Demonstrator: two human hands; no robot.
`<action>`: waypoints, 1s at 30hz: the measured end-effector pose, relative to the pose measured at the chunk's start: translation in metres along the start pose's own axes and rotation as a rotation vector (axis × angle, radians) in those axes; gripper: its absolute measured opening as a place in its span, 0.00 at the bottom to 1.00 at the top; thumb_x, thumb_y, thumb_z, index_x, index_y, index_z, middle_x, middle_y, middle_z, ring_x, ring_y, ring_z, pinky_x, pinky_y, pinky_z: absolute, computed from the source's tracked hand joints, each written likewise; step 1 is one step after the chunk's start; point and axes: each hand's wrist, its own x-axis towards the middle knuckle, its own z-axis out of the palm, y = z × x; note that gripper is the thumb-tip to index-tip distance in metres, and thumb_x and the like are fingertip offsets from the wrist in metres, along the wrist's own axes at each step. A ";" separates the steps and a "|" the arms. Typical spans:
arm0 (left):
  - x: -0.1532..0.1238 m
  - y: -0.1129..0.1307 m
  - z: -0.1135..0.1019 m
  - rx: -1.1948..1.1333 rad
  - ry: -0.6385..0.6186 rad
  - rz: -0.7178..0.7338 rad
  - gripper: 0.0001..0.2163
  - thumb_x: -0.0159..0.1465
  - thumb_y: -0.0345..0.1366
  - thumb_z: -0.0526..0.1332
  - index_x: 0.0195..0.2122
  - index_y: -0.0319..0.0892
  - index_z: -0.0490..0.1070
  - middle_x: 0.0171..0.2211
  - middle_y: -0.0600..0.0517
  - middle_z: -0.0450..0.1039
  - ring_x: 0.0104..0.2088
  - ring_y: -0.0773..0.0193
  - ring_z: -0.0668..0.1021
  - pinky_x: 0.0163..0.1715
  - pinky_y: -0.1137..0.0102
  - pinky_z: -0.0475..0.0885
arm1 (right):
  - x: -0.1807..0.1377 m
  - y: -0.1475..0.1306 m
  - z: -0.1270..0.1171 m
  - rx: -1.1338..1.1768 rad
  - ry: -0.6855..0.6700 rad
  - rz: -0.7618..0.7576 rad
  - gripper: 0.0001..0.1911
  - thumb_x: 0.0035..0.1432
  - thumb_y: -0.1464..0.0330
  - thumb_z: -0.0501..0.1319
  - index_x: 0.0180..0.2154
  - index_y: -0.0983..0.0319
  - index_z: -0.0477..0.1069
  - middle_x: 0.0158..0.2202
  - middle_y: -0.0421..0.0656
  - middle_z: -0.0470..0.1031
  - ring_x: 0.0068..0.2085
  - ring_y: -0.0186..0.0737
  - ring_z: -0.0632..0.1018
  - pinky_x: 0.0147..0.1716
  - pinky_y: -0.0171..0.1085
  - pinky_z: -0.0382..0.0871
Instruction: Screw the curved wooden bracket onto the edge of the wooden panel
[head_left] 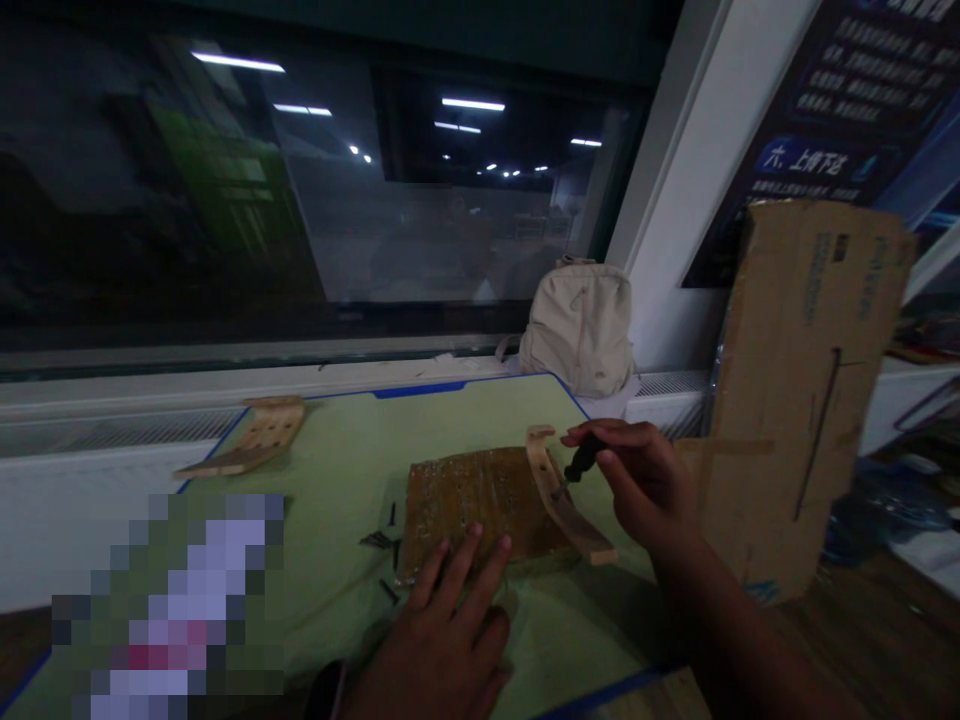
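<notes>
My left hand (450, 620) lies with fingers spread on the near edge of a brown wooden board (472, 500). In my right hand (645, 480) is a screwdriver (583, 457) with a black handle, gripped between thumb and fingers. Its tip points down at a curved wooden piece (574, 525) along the board's right side; whether a screw sits under the tip is too small to tell. Several dark screws (390, 540) lie loose just left of the board. A second curved wooden piece with holes (262, 435) rests at the far left of the table.
A green mat with blue edges (337, 440) covers the table. A beige backpack (581, 325) leans at the back by the window sill. A tall cardboard sheet (810, 400) stands to the right. The lower left is blurred out by pixel blocks.
</notes>
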 end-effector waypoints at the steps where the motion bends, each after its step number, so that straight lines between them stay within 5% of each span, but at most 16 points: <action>1: 0.000 0.000 0.000 -0.004 0.003 -0.002 0.14 0.69 0.51 0.64 0.45 0.45 0.74 0.73 0.45 0.57 0.71 0.42 0.61 0.68 0.51 0.54 | 0.000 0.002 0.000 -0.014 0.042 0.009 0.05 0.67 0.69 0.63 0.45 0.55 0.74 0.39 0.44 0.81 0.41 0.42 0.84 0.37 0.43 0.81; 5: 0.001 0.000 0.000 -0.024 0.000 0.004 0.13 0.69 0.49 0.64 0.44 0.45 0.74 0.73 0.44 0.56 0.71 0.42 0.60 0.68 0.51 0.54 | 0.001 0.009 -0.004 -0.149 0.186 -0.007 0.08 0.59 0.69 0.71 0.39 0.56 0.74 0.34 0.41 0.75 0.34 0.38 0.79 0.31 0.38 0.77; 13: 0.000 0.000 0.000 -0.012 -0.007 0.022 0.15 0.69 0.51 0.64 0.44 0.44 0.73 0.73 0.44 0.56 0.71 0.41 0.61 0.66 0.50 0.58 | 0.001 -0.001 0.001 0.061 -0.014 0.022 0.06 0.69 0.65 0.62 0.46 0.56 0.74 0.39 0.45 0.81 0.39 0.42 0.84 0.33 0.41 0.80; 18: 0.001 0.002 -0.003 -0.003 0.001 -0.003 0.14 0.70 0.50 0.64 0.45 0.44 0.72 0.73 0.43 0.56 0.71 0.41 0.60 0.67 0.49 0.58 | 0.000 0.005 -0.003 -0.032 0.144 0.022 0.08 0.61 0.69 0.70 0.40 0.56 0.74 0.35 0.41 0.77 0.35 0.38 0.81 0.30 0.37 0.77; 25: 0.003 -0.001 -0.004 -0.046 -0.040 -0.001 0.13 0.71 0.48 0.62 0.46 0.45 0.73 0.74 0.42 0.54 0.72 0.40 0.60 0.65 0.48 0.61 | 0.000 0.001 0.000 0.012 -0.069 -0.009 0.09 0.69 0.67 0.62 0.50 0.55 0.73 0.43 0.47 0.81 0.45 0.44 0.84 0.38 0.43 0.81; 30: 0.004 -0.001 -0.002 -0.026 -0.054 0.013 0.15 0.71 0.51 0.62 0.46 0.45 0.74 0.73 0.42 0.57 0.70 0.39 0.64 0.63 0.47 0.65 | -0.003 0.013 -0.003 -0.100 0.159 0.045 0.09 0.62 0.70 0.69 0.43 0.56 0.73 0.37 0.41 0.77 0.37 0.37 0.81 0.33 0.37 0.79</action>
